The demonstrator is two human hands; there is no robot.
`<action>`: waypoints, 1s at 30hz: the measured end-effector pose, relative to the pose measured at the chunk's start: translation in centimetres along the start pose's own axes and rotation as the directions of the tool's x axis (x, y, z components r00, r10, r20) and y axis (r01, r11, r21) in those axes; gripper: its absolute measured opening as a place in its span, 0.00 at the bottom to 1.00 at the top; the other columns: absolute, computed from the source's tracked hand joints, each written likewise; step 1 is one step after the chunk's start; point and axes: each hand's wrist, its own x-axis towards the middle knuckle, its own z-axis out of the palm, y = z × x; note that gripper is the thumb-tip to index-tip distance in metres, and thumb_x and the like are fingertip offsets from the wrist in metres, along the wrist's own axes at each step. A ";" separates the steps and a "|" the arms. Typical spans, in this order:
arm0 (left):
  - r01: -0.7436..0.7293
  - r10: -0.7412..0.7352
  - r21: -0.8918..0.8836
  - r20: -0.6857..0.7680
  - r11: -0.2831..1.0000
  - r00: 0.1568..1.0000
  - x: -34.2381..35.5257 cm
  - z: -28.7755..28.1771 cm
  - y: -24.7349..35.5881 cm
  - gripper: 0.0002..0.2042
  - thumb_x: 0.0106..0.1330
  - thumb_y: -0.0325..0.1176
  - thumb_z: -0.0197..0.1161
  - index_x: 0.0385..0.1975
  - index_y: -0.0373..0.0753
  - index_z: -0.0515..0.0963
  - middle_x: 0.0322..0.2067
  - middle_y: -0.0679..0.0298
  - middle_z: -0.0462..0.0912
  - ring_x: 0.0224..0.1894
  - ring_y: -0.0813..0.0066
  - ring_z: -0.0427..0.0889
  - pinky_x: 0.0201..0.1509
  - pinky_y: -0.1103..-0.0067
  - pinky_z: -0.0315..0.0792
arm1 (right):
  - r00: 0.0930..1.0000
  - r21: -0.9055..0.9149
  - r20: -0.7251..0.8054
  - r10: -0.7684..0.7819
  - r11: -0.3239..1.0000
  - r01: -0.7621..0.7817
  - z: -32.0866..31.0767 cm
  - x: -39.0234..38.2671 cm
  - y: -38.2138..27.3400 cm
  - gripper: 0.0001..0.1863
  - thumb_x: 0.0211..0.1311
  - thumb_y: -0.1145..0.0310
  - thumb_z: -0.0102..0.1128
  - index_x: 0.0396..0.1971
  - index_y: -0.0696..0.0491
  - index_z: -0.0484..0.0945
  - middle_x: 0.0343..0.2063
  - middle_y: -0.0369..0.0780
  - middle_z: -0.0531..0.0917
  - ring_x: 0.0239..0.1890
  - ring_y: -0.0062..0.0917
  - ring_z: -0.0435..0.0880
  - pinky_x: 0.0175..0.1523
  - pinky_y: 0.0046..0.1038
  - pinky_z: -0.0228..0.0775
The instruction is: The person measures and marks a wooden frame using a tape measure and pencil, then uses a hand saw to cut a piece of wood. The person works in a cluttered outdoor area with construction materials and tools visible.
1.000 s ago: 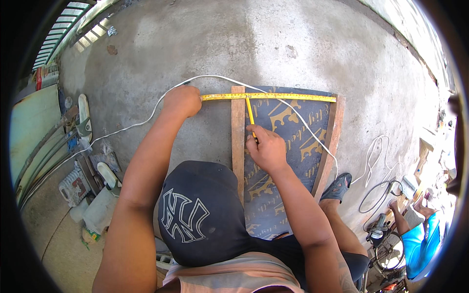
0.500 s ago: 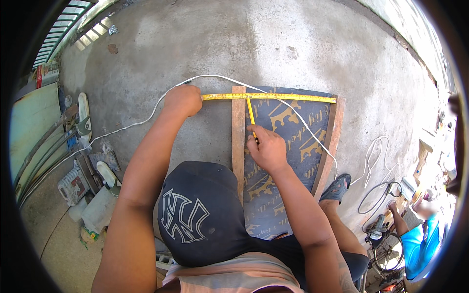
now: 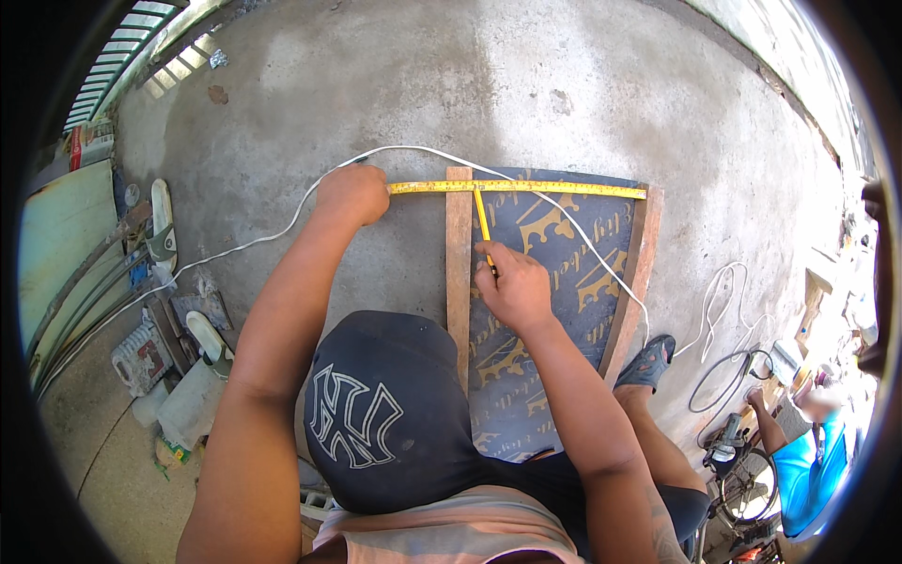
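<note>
A yellow tape measure stretches across two wooden strips on a dark printed panel. Its left end disappears into my left hand, which is closed round it beyond the left strip. My right hand rests over the panel, pinching a yellow pencil whose far end meets the tape just right of the left wooden strip. The tape reaches the top of the right wooden strip. Whatever else lies inside my left fist is hidden.
A white cord crosses the panel and the concrete floor. My sandalled foot stands beside the right strip. Containers, including a grey jug, and dark hoses are at left. Another person in blue is at far right, near a wheel.
Both my hands, the tape and the pencil stay practically where they were. The person in blue at far right has shifted slightly.
</note>
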 end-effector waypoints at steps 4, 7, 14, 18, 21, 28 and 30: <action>0.008 -0.008 -0.007 0.002 1.000 1.000 -0.1 -0.2 0.1 0.15 0.77 0.45 0.59 0.52 0.48 0.88 0.53 0.58 0.89 0.59 0.54 0.85 0.64 0.59 0.78 | 1.000 0.007 0.002 0.001 1.000 -0.001 0.0 0.0 0.0 0.10 0.63 0.71 0.64 0.44 0.50 0.83 0.27 0.43 0.88 0.30 0.41 0.89 0.38 0.41 0.82; 0.015 -0.015 -0.012 0.005 1.000 1.000 -0.1 -0.1 0.1 0.15 0.77 0.45 0.59 0.52 0.49 0.88 0.53 0.58 0.89 0.59 0.53 0.85 0.64 0.59 0.77 | 1.000 0.008 -0.006 -0.010 1.000 0.010 -0.1 0.0 -0.1 0.10 0.63 0.71 0.64 0.44 0.50 0.83 0.26 0.43 0.88 0.29 0.41 0.88 0.38 0.41 0.82; 0.010 -0.010 0.005 0.006 1.000 1.000 0.1 0.0 0.1 0.15 0.77 0.45 0.58 0.52 0.49 0.88 0.53 0.59 0.89 0.59 0.54 0.86 0.64 0.59 0.77 | 1.000 0.014 0.004 -0.003 1.000 0.003 0.1 0.0 0.0 0.10 0.62 0.72 0.63 0.44 0.50 0.83 0.26 0.43 0.88 0.29 0.41 0.89 0.38 0.41 0.82; 0.006 -0.006 0.011 -0.004 1.000 1.000 0.2 0.3 0.0 0.15 0.77 0.46 0.58 0.52 0.49 0.88 0.53 0.59 0.89 0.58 0.54 0.86 0.64 0.59 0.77 | 1.000 0.012 0.007 0.002 1.000 -0.002 0.2 0.0 0.1 0.11 0.62 0.71 0.64 0.44 0.51 0.83 0.26 0.43 0.88 0.30 0.41 0.89 0.39 0.41 0.82; -0.013 0.013 0.012 -0.020 1.000 1.000 0.3 0.4 -0.2 0.15 0.77 0.46 0.59 0.51 0.48 0.88 0.52 0.58 0.89 0.58 0.54 0.86 0.64 0.59 0.78 | 1.000 0.014 0.012 0.009 1.000 -0.009 0.2 0.0 0.1 0.11 0.62 0.71 0.64 0.44 0.51 0.83 0.27 0.43 0.88 0.30 0.41 0.89 0.39 0.41 0.82; -0.009 0.008 -0.007 -0.017 1.000 1.000 0.1 0.1 -0.1 0.15 0.76 0.45 0.59 0.50 0.48 0.88 0.51 0.58 0.90 0.57 0.54 0.86 0.63 0.59 0.78 | 1.000 0.017 0.008 0.003 1.000 -0.003 0.3 0.0 0.0 0.11 0.62 0.71 0.64 0.44 0.51 0.83 0.27 0.43 0.88 0.30 0.41 0.89 0.39 0.41 0.82; -0.001 0.001 -0.004 0.000 1.000 1.000 0.2 0.0 -0.1 0.14 0.76 0.44 0.59 0.50 0.48 0.88 0.51 0.58 0.90 0.57 0.54 0.86 0.63 0.59 0.79 | 1.000 0.012 0.001 -0.001 1.000 0.001 0.2 0.0 -0.1 0.10 0.62 0.71 0.64 0.44 0.51 0.83 0.27 0.43 0.88 0.30 0.41 0.89 0.39 0.41 0.82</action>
